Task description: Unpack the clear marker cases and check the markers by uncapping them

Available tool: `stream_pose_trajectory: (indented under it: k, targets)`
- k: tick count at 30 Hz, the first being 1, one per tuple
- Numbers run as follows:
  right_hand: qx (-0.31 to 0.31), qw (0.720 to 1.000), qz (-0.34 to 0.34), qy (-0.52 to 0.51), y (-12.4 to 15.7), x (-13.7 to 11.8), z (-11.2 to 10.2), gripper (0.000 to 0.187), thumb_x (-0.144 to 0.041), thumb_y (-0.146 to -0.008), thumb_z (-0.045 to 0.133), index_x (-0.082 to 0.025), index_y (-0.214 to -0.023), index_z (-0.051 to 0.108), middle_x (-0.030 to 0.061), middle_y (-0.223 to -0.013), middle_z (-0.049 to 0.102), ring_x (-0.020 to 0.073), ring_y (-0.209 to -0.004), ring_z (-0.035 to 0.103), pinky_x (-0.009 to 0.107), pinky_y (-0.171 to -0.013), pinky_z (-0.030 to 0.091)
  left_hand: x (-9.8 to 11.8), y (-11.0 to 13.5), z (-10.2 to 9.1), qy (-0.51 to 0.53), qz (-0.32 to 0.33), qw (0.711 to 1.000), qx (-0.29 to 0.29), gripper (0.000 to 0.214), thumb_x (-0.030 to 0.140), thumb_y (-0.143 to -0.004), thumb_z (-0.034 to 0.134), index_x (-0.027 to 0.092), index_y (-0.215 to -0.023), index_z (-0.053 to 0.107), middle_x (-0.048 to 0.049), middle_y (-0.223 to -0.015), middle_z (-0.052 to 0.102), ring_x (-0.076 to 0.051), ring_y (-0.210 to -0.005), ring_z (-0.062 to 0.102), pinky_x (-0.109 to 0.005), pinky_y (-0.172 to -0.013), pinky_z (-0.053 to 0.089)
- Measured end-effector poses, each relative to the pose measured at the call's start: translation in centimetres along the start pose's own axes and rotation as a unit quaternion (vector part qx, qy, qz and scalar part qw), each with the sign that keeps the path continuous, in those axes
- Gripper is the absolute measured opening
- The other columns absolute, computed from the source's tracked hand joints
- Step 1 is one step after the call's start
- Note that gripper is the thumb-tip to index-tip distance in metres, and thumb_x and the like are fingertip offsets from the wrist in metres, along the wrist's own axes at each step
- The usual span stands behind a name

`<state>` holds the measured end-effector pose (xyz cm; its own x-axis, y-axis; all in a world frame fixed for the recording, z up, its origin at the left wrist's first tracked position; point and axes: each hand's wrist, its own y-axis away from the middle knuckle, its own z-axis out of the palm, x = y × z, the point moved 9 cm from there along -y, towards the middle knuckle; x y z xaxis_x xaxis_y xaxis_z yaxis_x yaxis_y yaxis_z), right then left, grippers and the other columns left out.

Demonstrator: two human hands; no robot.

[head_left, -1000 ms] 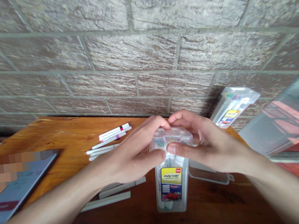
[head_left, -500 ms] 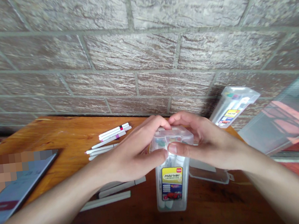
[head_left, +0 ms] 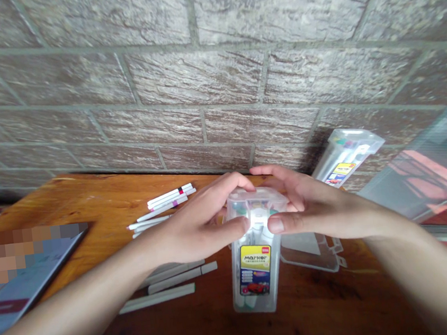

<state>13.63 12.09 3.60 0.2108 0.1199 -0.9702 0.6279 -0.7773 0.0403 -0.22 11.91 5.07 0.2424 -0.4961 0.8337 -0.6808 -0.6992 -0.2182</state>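
Observation:
A clear plastic marker box [head_left: 256, 270] with a yellow "Marker" label stands upright on the wooden table [head_left: 91, 197], with coloured markers inside. My left hand [head_left: 198, 226] grips its lidded top from the left, thumb on the front and fingers curled over the lid. My right hand [head_left: 311, 209] is at the top's right side, with its fingers stretched out behind the lid and its thumb just off the front.
Loose white markers [head_left: 167, 200] lie to the left, with more [head_left: 168, 288] below my left wrist. A separate clear lid [head_left: 312, 251] lies to the right of the box. A second marker box [head_left: 342, 157] leans on the brick wall. A phone [head_left: 24, 284] lies at the left.
My right hand has loosened from the box top, its fingers straightening and thumb lifting off. The left hand keeps its grip. The box has barely shifted.

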Motion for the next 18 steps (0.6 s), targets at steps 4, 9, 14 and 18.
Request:
stream_pose_trajectory:
  k: [4,9,14,18]
  targets:
    - [0.021,0.999,0.01,-0.033,0.3,1.9,-0.4,0.078,-0.04,-0.088,0.085,-0.028,-0.152,0.043,0.0069,-0.124,0.075,0.0295,-0.121,0.071,0.044,-0.1,0.059,-1.6,-0.4,0.4,0.117,-0.036,0.992,-0.007,0.034,0.032,-0.093,0.068,0.021,-0.123,0.055,-0.0009,-0.098,0.062,-0.017,-0.083,0.058,-0.026,-0.069,0.045]
    - [-0.021,0.993,0.011,-0.112,1.8,3.6,2.8,0.072,-0.036,-0.09,0.084,-0.029,-0.151,0.048,0.0048,-0.118,0.077,0.0282,-0.118,0.073,0.048,-0.103,0.059,-1.9,-1.4,-1.6,0.149,-0.011,0.987,0.06,0.031,0.03,-0.092,0.07,0.02,-0.12,0.06,-0.0036,-0.106,0.067,-0.019,-0.094,0.062,-0.029,-0.08,0.049]
    - [0.038,0.983,0.01,-0.178,2.4,4.4,4.4,0.063,-0.031,-0.087,0.088,-0.026,-0.142,0.057,0.0069,-0.125,0.079,0.0247,-0.112,0.078,0.042,-0.099,0.062,-1.7,-2.2,-3.7,0.23,-0.022,0.962,0.146,0.033,0.034,-0.086,0.078,0.02,-0.112,0.063,-0.0023,-0.104,0.067,-0.017,-0.092,0.064,-0.029,-0.081,0.053]
    - [0.087,0.971,-0.023,-0.22,1.3,3.5,4.2,0.058,-0.03,-0.085,0.09,-0.024,-0.136,0.062,0.0075,-0.128,0.079,0.0241,-0.11,0.08,0.039,-0.097,0.063,-2.1,-1.1,-4.2,0.304,-0.017,0.925,0.227,0.05,0.04,-0.086,0.082,0.024,-0.127,0.058,-0.0076,-0.131,0.064,-0.023,-0.115,0.066,-0.038,-0.095,0.057]
